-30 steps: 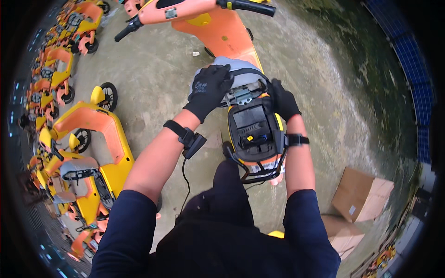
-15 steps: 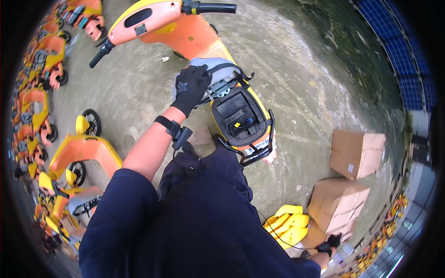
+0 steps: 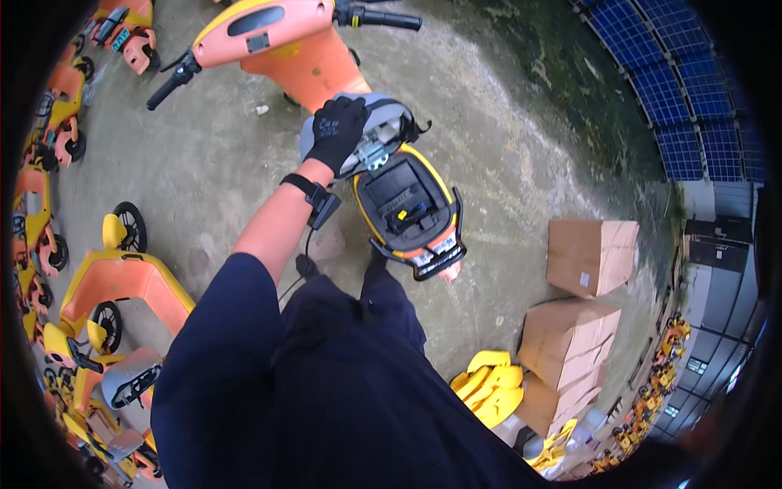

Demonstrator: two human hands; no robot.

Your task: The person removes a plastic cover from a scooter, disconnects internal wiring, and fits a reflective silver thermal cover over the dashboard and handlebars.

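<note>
In front of me stands an orange and yellow scooter (image 3: 305,69), its handlebar toward the far left. My left hand (image 3: 338,134), in a black glove, is closed on the grey seat (image 3: 388,129). The seat is tipped up and forward, with a metal bracket (image 3: 374,155) showing under it. Behind the bracket lies an open black compartment (image 3: 383,191), holding dark parts and a small yellow piece (image 3: 402,215). A black device (image 3: 325,209) with a cable is strapped to my left wrist. At the lower right my right sleeve fades into the dark rim; the hand itself cannot be seen.
Cardboard boxes (image 3: 570,342) stand at the right, with yellow curved panels (image 3: 493,391) heaped beside them. Another scooter (image 3: 130,281) is near on the left; several more line the left edge. Blue panels (image 3: 676,98) rise at the far right.
My right hand, seen earlier at the lower right, has passed out of sight. The seat's underside shows more now. The boxes and scooter have shifted left in the view.
</note>
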